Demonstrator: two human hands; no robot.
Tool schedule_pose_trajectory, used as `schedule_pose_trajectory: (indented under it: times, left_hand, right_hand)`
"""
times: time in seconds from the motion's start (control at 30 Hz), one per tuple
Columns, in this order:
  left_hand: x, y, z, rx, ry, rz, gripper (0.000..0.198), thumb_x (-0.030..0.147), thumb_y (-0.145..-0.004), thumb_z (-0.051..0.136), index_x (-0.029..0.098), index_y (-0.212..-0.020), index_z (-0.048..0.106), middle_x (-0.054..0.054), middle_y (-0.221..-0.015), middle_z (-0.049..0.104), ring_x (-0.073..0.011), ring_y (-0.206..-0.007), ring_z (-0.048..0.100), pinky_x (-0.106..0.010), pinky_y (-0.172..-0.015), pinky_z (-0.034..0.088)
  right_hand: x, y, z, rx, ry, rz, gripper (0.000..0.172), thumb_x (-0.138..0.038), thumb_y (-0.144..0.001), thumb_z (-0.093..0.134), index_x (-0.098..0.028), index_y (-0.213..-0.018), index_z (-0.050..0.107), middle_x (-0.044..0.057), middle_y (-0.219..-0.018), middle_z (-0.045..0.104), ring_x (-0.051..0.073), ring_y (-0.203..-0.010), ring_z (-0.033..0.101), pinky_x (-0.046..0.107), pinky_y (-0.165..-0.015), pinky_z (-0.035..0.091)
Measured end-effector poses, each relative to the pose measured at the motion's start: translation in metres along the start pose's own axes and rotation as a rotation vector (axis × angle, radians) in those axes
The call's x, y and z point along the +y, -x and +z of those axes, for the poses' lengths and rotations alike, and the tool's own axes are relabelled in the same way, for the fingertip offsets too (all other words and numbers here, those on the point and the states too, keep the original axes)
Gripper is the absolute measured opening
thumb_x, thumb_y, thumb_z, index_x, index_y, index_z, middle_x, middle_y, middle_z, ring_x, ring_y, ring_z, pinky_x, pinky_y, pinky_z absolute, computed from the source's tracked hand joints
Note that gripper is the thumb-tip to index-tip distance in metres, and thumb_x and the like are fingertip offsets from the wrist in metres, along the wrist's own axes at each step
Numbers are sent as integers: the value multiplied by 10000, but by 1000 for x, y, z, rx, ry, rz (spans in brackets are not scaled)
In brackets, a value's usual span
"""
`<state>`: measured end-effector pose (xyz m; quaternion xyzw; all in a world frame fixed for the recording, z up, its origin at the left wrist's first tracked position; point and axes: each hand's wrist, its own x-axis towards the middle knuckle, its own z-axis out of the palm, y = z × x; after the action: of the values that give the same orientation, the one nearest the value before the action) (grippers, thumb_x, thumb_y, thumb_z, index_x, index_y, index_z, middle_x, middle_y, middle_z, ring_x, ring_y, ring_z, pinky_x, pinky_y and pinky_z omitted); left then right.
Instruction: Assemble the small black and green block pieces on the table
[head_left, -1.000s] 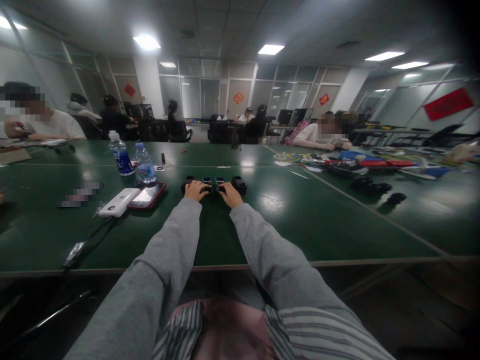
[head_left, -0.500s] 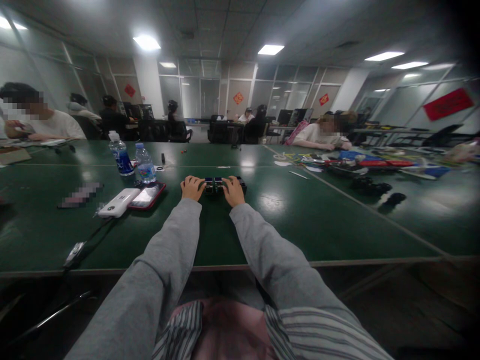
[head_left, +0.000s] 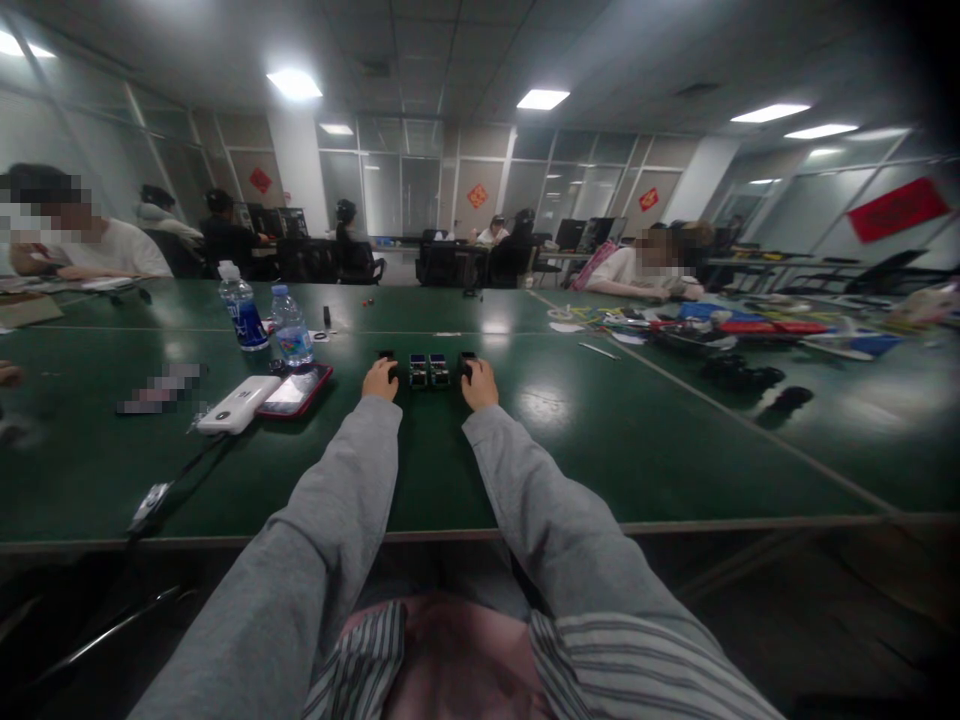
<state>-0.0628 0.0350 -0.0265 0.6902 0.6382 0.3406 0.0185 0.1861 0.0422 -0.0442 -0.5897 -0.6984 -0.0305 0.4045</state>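
Two small electronic modules [head_left: 428, 371] with dark screens on top stand side by side on the green table, a narrow gap between them. Just left of the pair, my left hand [head_left: 380, 379] is closed around a small black block [head_left: 386, 355]; its top shows past my fingers. On the other side, my right hand [head_left: 481, 385] has its fingers wrapped about a second black block [head_left: 467, 363]. Both blocks seem to be at the tabletop, apart from the modules. Their exact kind is too small to tell.
Left of my arms lie a white power bank [head_left: 238, 405] with a cable and a red-edged phone [head_left: 298, 391]. Two water bottles [head_left: 291, 328] stand behind them. A pen [head_left: 598, 351], tangled cables and black parts [head_left: 742, 372] lie to the right. Other people sit around.
My hands have come off the two modules and moved outward, one to each side. Each now holds a black block, and the modules stay in the middle.
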Motion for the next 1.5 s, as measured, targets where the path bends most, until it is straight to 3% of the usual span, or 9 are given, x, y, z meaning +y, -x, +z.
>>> schedule_pose_trajectory:
  times: [0.37,0.7,1.0,1.13,1.3,1.5]
  left_hand:
    - [5,-1,-2,-42,-50,99,407,208,-788,566,236,-1191,604,-47,-1346,512,-224,-1227,477,-388,-1052,384]
    - [14,3,-20,-97,-86,119,456,216,-727,646,299,-1174,617,-27,-1290,557,-268,-1223,455,-461,-1030,382]
    - [15,4,-14,-147,-114,187,584,355,-681,732,333,-1239,560,-19,-1434,418,-320,-1351,262,-542,-1052,290]
    - [19,7,-10,-138,-105,201,478,441,-746,663,333,-1205,588,-5,-1408,452,-302,-1347,261,-520,-1058,279]
    - [22,8,-6,-125,-106,207,365,414,-808,599,337,-1164,611,-3,-1340,517,-261,-1293,326,-463,-1040,312]
    - [27,12,-4,-81,-102,205,463,390,-817,588,299,-1267,532,-37,-1379,471,-259,-1276,342,-439,-1026,332]
  right_hand:
    - [-6,0,2,-35,-82,-98,385,-213,-803,505,-154,-1182,540,131,-1241,435,214,-1210,424,386,-1050,372]
    - [-10,1,0,-34,-68,-121,395,-245,-808,507,-165,-1193,539,134,-1264,409,238,-1229,388,416,-1018,390]
    - [-28,5,-10,-35,-44,-190,346,-276,-869,457,-231,-1196,560,92,-1369,366,258,-1283,317,475,-1041,317]
    - [-31,8,-9,-54,-22,-204,322,-363,-887,466,-267,-1172,582,70,-1375,368,253,-1285,312,472,-1039,305]
    - [-28,10,-7,-95,23,-211,397,-432,-814,595,-279,-1180,576,77,-1401,328,281,-1302,280,485,-1036,293]
    - [-22,8,-5,-80,61,-153,404,-343,-818,598,-289,-1214,545,83,-1384,321,280,-1282,298,486,-1010,331]
